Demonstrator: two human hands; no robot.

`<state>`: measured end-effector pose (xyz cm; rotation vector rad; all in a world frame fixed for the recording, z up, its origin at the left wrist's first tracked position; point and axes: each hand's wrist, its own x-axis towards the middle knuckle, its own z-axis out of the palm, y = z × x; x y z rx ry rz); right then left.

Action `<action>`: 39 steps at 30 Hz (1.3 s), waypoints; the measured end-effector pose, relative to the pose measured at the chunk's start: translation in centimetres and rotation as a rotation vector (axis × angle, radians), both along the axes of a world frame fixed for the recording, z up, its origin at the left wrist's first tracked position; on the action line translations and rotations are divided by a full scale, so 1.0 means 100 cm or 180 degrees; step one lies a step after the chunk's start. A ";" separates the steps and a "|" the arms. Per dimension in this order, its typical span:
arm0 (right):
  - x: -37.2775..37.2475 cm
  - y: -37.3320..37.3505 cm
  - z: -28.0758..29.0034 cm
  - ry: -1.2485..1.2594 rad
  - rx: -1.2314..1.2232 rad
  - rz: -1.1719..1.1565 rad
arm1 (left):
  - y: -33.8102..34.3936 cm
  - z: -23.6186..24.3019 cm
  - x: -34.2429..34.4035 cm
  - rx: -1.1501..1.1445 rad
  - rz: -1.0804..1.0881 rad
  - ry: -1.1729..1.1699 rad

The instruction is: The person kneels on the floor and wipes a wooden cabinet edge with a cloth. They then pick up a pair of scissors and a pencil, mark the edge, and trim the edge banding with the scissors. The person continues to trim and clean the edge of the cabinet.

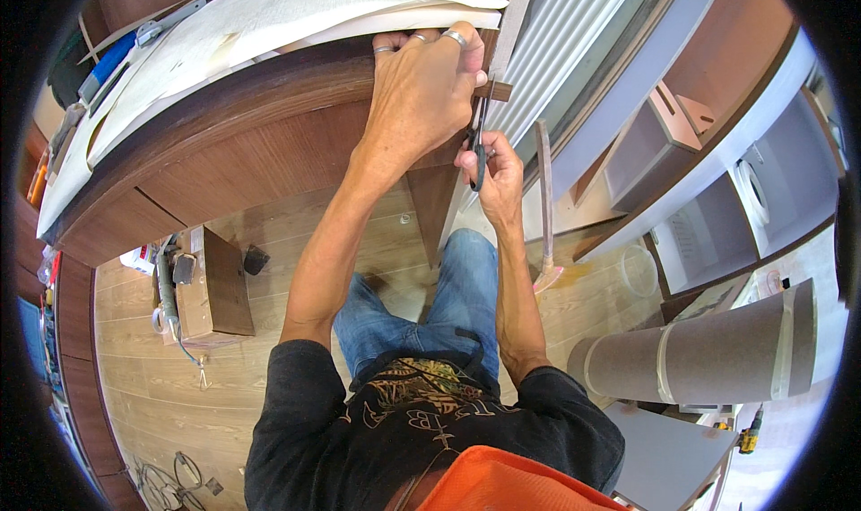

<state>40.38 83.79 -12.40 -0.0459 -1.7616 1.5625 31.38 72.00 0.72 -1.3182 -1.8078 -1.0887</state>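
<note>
My left hand [421, 90] is closed at the right end of the dark brown desk edge [296, 85], its fingers bent over the edge and rings on some of them. Between its fingertips and the scissors a short dark brown strip [502, 91] sticks out to the right; the left hand seems to pinch it, though its grip is partly hidden. My right hand [498, 175] holds black-handled scissors [476, 163], blades pointing up and crossing the strip. A white sheet [332, 13] lies over the desktop, just beyond my left hand.
A large brown roll [700, 350] bound with tape lies at the right, near a yellow drill [752, 432]. A thin long strip [544, 188] stands beside my right arm. White ribbed panel [565, 45] and open shelving [708, 233] stand right. A cardboard box [220, 287] sits left.
</note>
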 end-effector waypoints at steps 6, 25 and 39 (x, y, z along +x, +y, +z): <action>-0.002 -0.001 -0.001 -0.0012 0.0045 -0.0079 | -0.001 0.000 0.001 0.0021 -0.0014 0.0002; -0.005 0.002 -0.010 -0.0060 0.0231 -0.0336 | 0.001 0.002 0.002 0.0054 -0.0018 0.0045; -0.002 0.002 -0.002 -0.0155 0.0134 -0.0298 | 0.000 0.004 0.002 -0.0073 0.0038 0.0025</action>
